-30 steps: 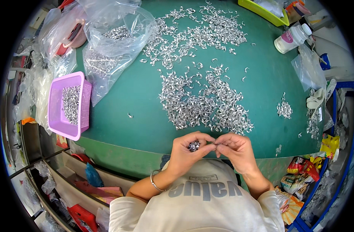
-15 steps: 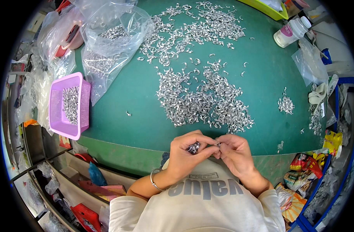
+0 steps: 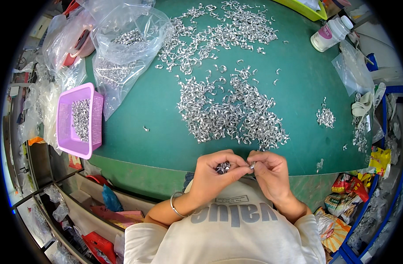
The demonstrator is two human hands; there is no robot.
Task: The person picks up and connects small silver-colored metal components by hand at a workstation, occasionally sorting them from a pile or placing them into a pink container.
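Note:
Close to my body, at the table's near edge, my hands meet fingertip to fingertip. My left hand (image 3: 213, 175) is closed around several small curved silver metal pieces (image 3: 222, 167), which show in the hollow of its fingers. One single metal piece (image 3: 252, 165) sits between the two hands, pinched by the fingertips of my right hand (image 3: 272, 174) and touching or nearly touching my left fingertips. Just beyond lies a large loose pile of the same curved metal pieces (image 3: 228, 115) on the green tabletop (image 3: 144, 147).
A purple basket (image 3: 97, 121) holding metal pieces stands at the left. Behind it lies a clear plastic bag (image 3: 122, 94) with more pieces. Another spread of pieces (image 3: 250, 28) covers the far side. At right are a small heap (image 3: 325, 118) and a white bottle (image 3: 331, 34).
The fingers of both hands have shifted slightly, and the pinched metal piece shows more clearly between the fingertips, a little to the right. The piles look the same.

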